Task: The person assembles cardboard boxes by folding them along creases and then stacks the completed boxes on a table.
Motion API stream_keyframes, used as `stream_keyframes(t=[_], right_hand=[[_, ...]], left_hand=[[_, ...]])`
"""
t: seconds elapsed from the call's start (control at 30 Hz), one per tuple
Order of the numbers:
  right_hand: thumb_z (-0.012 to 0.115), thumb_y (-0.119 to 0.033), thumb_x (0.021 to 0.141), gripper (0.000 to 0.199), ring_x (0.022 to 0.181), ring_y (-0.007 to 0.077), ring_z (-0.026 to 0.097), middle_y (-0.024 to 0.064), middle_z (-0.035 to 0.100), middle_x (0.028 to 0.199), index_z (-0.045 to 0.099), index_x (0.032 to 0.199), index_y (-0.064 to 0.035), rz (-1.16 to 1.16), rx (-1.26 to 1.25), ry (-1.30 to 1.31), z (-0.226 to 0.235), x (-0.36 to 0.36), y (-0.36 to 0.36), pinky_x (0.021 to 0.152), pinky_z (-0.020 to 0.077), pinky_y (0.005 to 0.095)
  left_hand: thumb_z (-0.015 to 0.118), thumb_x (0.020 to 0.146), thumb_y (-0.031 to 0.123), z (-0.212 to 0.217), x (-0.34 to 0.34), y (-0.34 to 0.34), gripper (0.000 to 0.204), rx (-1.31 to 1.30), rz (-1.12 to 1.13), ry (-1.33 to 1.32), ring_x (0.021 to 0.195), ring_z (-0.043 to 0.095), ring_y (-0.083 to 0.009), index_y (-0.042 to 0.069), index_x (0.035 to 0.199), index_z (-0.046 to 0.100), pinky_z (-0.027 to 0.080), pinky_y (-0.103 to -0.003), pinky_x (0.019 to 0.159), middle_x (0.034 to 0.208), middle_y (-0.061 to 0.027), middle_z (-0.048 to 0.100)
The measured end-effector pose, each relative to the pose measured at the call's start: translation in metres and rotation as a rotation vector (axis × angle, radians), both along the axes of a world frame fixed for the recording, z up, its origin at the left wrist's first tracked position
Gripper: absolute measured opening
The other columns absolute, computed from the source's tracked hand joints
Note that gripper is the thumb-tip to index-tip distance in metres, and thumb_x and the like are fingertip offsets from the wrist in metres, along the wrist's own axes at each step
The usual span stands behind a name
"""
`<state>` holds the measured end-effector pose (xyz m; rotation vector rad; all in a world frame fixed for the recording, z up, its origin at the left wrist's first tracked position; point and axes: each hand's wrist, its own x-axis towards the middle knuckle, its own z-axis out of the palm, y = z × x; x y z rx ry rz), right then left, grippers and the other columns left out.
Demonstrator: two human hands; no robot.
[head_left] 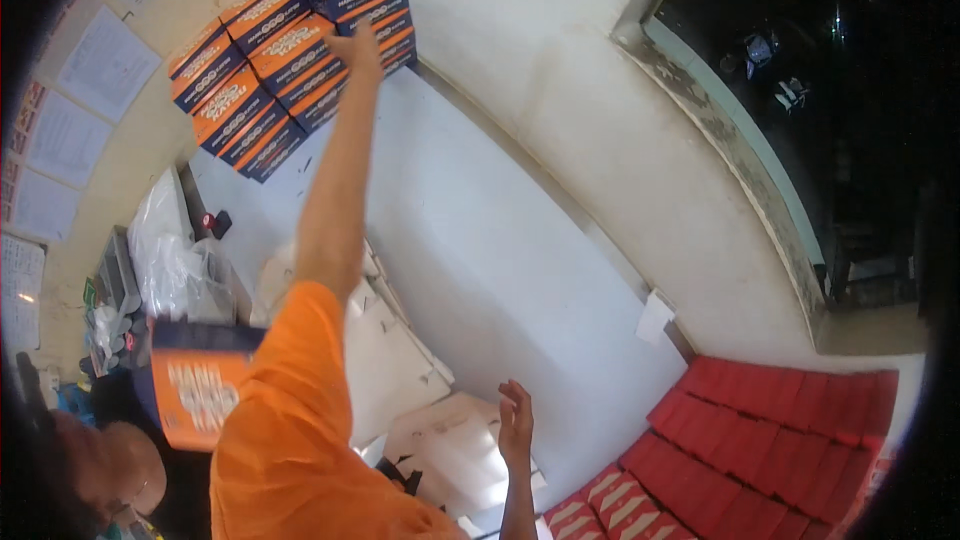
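My left arm, in an orange sleeve, stretches far across the pale table [480, 230]. At its end my left hand [358, 48] is at the stacked orange and navy boxes [290, 48], thumb and fingers apart. It overlaps the front of the stack; whether it touches a box I cannot tell. My right hand [515, 425] is raised over the near part of the table, fingers loosely bent and apart, with nothing in it. Beside and below it lie off-white flat cardboard sheets [385, 355], partly hidden by my left arm and sleeve.
Red boxes [770, 430] fill the near right in rows. At lower left is another person [125, 460], beside an orange and navy box [190, 390]. Clear plastic bags [165, 250] and a small red and black object [216, 224] are at the left. A wall [560, 110] borders the table's far side.
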<state>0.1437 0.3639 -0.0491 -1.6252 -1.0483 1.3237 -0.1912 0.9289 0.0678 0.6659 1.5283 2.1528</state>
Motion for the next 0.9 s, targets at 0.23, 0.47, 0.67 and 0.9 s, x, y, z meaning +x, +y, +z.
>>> stream_keyframes(t=[0.23, 0.47, 0.67, 0.9], right_hand=[[0.085, -0.033, 0.067, 0.112, 0.11, 0.0435, 0.054, 0.0263, 0.046, 0.127, 0.015, 0.15, -0.0083, 0.174, -0.396, -0.794, -0.044, 0.002, -0.149, 0.091, 0.0483, 0.0489], [0.074, -0.029, 0.078, 0.08, 0.097, 0.0441, 0.062, 0.0296, 0.061, 0.107, 0.027, 0.137, -0.0016, 0.1, -0.363, -0.571, -0.105, 0.011, -0.305, 0.083, 0.051, 0.0477], [0.065, -0.024, 0.086, 0.074, 0.093, 0.0342, 0.066, 0.0224, 0.064, 0.111, 0.022, 0.14, 0.0012, -0.018, -0.427, -0.393, -0.154, 0.041, -0.38, 0.079, 0.0543, 0.0409], [0.055, -0.005, 0.09, 0.051, 0.105, 0.0209, 0.061, 0.0121, 0.064, 0.118, 0.044, 0.139, -0.0058, 0.04, -0.069, 0.327, -0.046, 0.032, -0.384, 0.088, 0.0506, 0.0339]], left_hand=[[0.063, 0.089, 0.008, -0.097, 0.196, -0.323, 0.071, -0.091, -0.392, 0.255, 0.14, 0.029, -0.0325, 0.005, 0.148, 0.023, 0.032, -0.046, 0.111, 0.15, -0.0164, 0.028], [0.064, 0.084, 0.046, -0.164, 0.233, -0.701, 0.074, -0.479, -1.232, 0.955, 0.144, 0.01, -0.044, 0.008, 0.142, 0.038, 0.018, -0.061, 0.112, 0.151, -0.0255, 0.024], [0.063, 0.063, 0.08, -0.17, 0.233, -0.825, 0.122, -1.001, -1.748, 1.291, 0.142, -0.01, -0.0529, 0.015, 0.154, 0.015, 0.008, -0.079, 0.101, 0.159, -0.0233, -0.003], [0.07, 0.073, 0.059, -0.183, 0.222, -0.879, 0.101, -0.851, -1.316, 1.374, 0.143, 0.008, -0.0508, 0.014, 0.151, 0.024, 0.026, -0.077, 0.097, 0.156, -0.0256, 0.012]])
